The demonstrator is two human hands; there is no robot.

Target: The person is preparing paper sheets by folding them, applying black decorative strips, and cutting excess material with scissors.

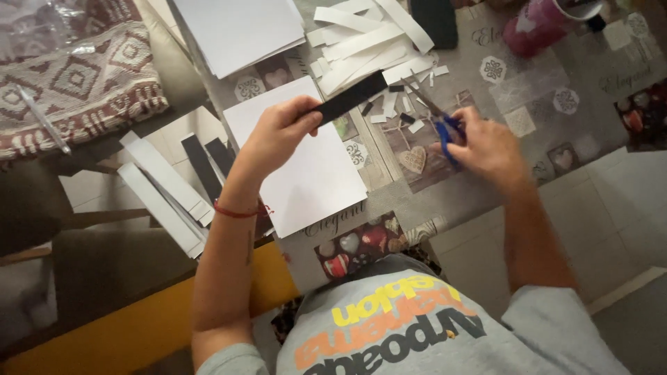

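Over the table, head view | left hand (278,132) pinches a black paper strip (351,97), long, flat, tilted upward to the right | right hand (486,146) closed on blue-handled scissors (434,118), blades near the strip's end | white sheet (306,167) beneath, white strips (365,42) and scraps beyond, pink cup (538,24) further off

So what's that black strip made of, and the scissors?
The black strip in the left hand looks like matte paper or thin card: flat, stiff and straight-edged, with no shine. The scissors in the right hand seem to have grey metal blades and blue handles, probably plastic, though blur leaves the finish uncertain.
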